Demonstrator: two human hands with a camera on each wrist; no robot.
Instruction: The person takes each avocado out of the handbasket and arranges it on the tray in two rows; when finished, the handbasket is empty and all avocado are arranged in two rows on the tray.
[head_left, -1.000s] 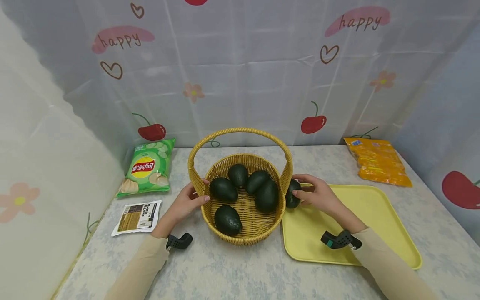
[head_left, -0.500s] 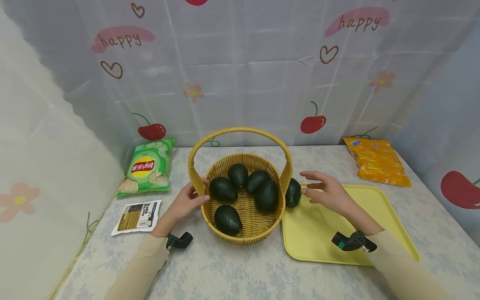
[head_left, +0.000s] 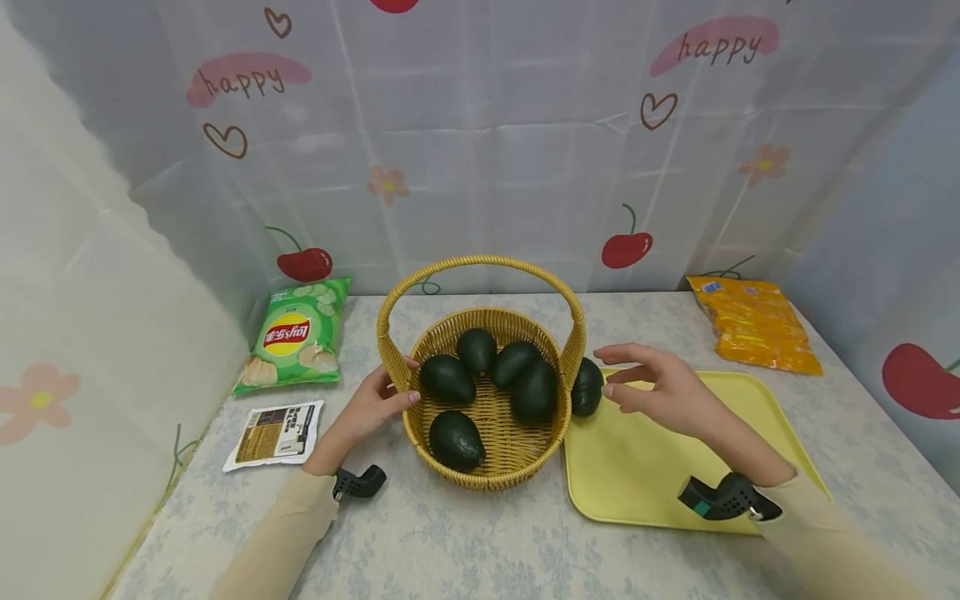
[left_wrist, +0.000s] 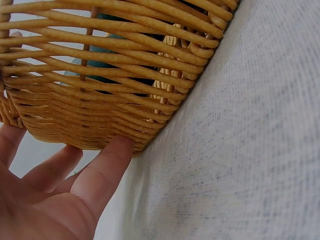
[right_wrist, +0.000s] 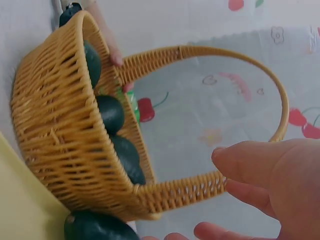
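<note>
A yellow wicker basket (head_left: 491,481) with a tall arched handle stands mid-table, several dark green avocados (head_left: 456,440) lying inside it. My left hand (head_left: 375,404) grips its left side, thumb at the rim and fingers around the handle's base. In the left wrist view the fingertips (left_wrist: 120,145) lie against the woven outer wall. One more avocado (head_left: 587,390) lies outside, against the basket's right wall at the yellow tray's (head_left: 645,492) far left corner. Just right of that avocado, my right hand (head_left: 663,387) hovers above the tray with fingers apart, holding nothing.
A green chip bag (head_left: 300,337) and a flat white-and-brown packet (head_left: 275,435) lie left of the basket. An orange snack bag (head_left: 757,323) lies at the back right. A printed curtain (head_left: 495,167) hangs behind the table.
My right hand has let go of the avocado beside the basket and moved off to the right. The left hand and the basket have stayed in place.
</note>
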